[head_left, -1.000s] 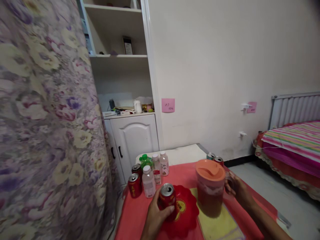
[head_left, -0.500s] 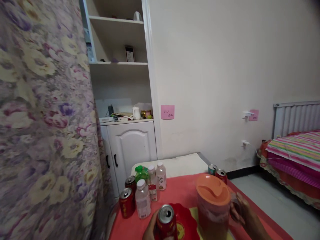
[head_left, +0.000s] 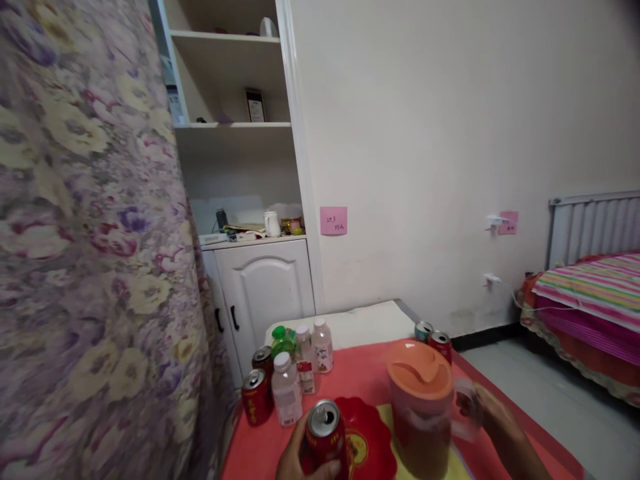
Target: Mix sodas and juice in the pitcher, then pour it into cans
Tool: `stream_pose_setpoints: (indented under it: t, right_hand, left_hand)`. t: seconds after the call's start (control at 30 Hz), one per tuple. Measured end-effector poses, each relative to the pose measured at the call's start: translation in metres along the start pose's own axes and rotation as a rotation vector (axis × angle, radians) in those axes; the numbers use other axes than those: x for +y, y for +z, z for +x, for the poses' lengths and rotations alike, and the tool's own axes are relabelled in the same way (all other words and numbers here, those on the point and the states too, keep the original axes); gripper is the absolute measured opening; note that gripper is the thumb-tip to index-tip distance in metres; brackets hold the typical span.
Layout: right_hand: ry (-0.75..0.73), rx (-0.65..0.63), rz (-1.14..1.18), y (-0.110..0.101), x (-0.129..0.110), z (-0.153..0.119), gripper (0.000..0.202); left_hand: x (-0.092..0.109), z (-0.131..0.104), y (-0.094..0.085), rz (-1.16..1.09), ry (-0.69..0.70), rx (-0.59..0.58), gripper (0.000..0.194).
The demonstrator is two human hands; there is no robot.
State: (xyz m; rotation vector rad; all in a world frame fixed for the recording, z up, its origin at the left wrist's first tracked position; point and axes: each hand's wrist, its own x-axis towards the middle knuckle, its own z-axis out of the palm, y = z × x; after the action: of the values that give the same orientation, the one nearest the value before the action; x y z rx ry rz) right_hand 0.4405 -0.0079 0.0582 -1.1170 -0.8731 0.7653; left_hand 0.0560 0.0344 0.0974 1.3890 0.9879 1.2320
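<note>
My left hand (head_left: 295, 460) is wrapped round an opened red drink can (head_left: 327, 443), which stands upright in its grip at the left edge of a red scalloped plate (head_left: 383, 433). To the right is a translucent pitcher (head_left: 420, 427) with an orange lid (head_left: 419, 370) and dark contents. My right hand (head_left: 477, 410) has its fingers curled at the pitcher's clear handle, somewhat blurred. Left of the held can stand another red can (head_left: 257, 400), a darker can (head_left: 263, 360), a clear bottle with a white cap (head_left: 287, 393), more clear bottles (head_left: 306, 367) and a green bottle (head_left: 283, 341).
A red cloth (head_left: 350, 373) covers the table. Behind the pitcher stand a red can (head_left: 441, 345) and a teal can (head_left: 423, 331). A yellow sheet (head_left: 455, 463) lies under the pitcher. A white cabinet (head_left: 270, 287), a floral curtain (head_left: 100, 233) and a bed (head_left: 590, 300) surround the table.
The view has shifted slightly, so the table items appear a little higher. My left hand and its can have moved slightly left. The right hand's fingers sit a little differently at the handle.
</note>
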Motion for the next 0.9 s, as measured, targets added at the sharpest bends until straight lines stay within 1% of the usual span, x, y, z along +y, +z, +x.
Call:
stream_pose_setpoints:
  t: [0.1,0.17,0.3,0.37,0.43,0.5,0.6,0.67,0.73,0.8,0.9]
  right_hand:
    - [0.100,0.025,0.088,-0.001,-0.013,-0.007,0.053]
    - [0.095,0.042,0.078,-0.003,-0.024,-0.008,0.053]
    - [-0.003,-0.047,-0.088,-0.016,-0.035,-0.004,0.038]
    - [0.021,-0.083,-0.205,-0.025,-0.032,-0.002,0.036]
    - [0.066,-0.168,-0.292,-0.031,-0.026,-0.003,0.038]
    - [0.095,-0.310,-0.341,-0.033,-0.018,-0.009,0.038]
    - [0.142,-0.522,-0.397,-0.032,-0.008,-0.025,0.031]
    - [0.187,-0.629,-0.434,-0.033,-0.004,-0.036,0.029]
    - [0.212,-0.675,-0.470,-0.035,-0.002,-0.043,0.030]
    - [0.211,-0.687,-0.483,-0.034,-0.001,-0.048,0.029]
    - [0.216,-0.717,-0.460,-0.026,0.000,-0.052,0.022]
  left_hand:
    - [0.004,0.001,-0.002,0.044,0.019,-0.028,0.084]
    - [0.007,0.001,-0.001,0.036,0.035,-0.025,0.083]
    - [0.017,0.000,0.004,0.045,0.040,0.007,0.080]
    - [0.022,-0.001,0.007,0.062,0.034,0.013,0.080]
    - [0.028,-0.002,0.009,0.077,0.038,0.001,0.079]
    - [0.032,-0.002,0.011,0.077,0.039,-0.006,0.077]
    - [0.036,-0.004,0.016,0.072,0.026,-0.005,0.076]
    - [0.036,-0.004,0.019,0.063,0.031,-0.002,0.074]
    - [0.034,-0.004,0.020,0.044,0.052,0.016,0.073]
    - [0.032,-0.004,0.021,0.028,0.066,0.035,0.074]
    - [0.029,-0.003,0.021,0.026,0.061,0.048,0.078]
